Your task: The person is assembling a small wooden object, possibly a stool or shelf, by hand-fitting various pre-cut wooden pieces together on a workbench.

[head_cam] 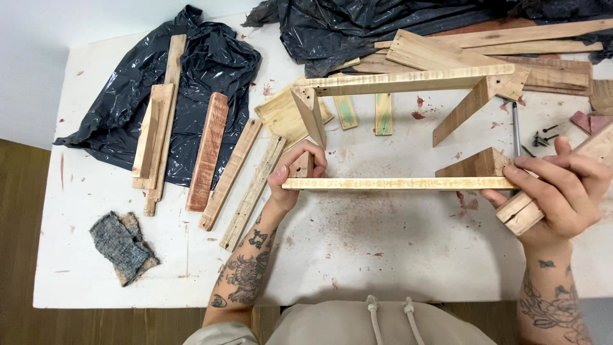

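Cloth comes first at the left: a grey scrap of rag [122, 246] near the table's [383, 268] near-left corner, well apart from both hands. Beyond it a black plastic sheet [204, 70] lies crumpled with several loose wooden slats [207, 150] on and beside it, their long axes running near to far, slightly slanted.

The left hand [290, 179] is closed around the left end of a long pale strip [399, 183], thumb on the near side and fingers curled over a small wooden block [301, 166] that stands against that end. The strip's long axis runs left to right, level, spanning the gap between the two hands. A second strip of the same kind [402, 80] lies parallel farther back, with angled wooden legs [463, 110] slanting from it toward the near side; together they form an open frame over bare tabletop.

The right hand [562, 191] grips a thick wooden piece [520, 214] at the strip's right end, fingers wrapped over the top and touching the strip. Just beyond its fingertips lie a metal driver bit [516, 128] and a few dark screws [544, 137], nearer to this hand than to the other. More offcuts [511, 48] and plastic crowd the far right; open room lies on the near side, between the strip and the table's near edge.
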